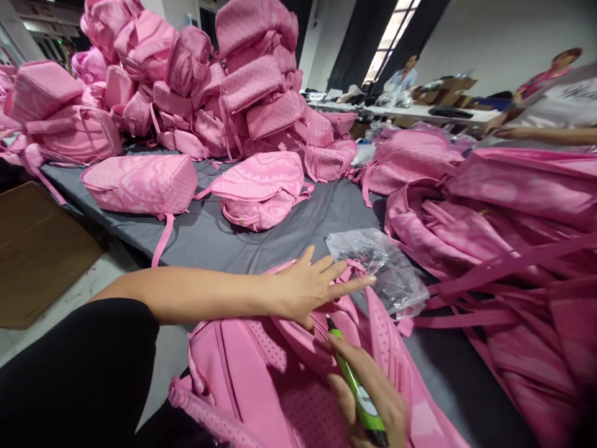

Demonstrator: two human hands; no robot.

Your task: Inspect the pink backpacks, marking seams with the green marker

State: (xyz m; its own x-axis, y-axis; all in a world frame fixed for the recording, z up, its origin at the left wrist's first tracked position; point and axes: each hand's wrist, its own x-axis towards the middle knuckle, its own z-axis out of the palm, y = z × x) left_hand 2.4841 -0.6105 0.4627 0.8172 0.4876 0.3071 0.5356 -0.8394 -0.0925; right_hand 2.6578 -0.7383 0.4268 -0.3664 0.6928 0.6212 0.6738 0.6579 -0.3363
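Observation:
A pink backpack [261, 373] lies back-side up at the near edge of the grey-covered table [261, 239]. My left hand [312, 286] rests flat on the backpack's top, fingers stretched toward a crumpled clear plastic bag [382, 267]. My right hand [373, 398] is closed around a green pen-like tool [357, 386], its dark tip pointing at the backpack just below my left hand.
A tall heap of pink backpacks [196, 81] fills the far left of the table; two more [144, 183] [261, 186] lie in front. Flat pink bags and straps [504, 236] pile at right. Other people [555, 93] work beyond. Brown cardboard [37, 249] lies on the floor.

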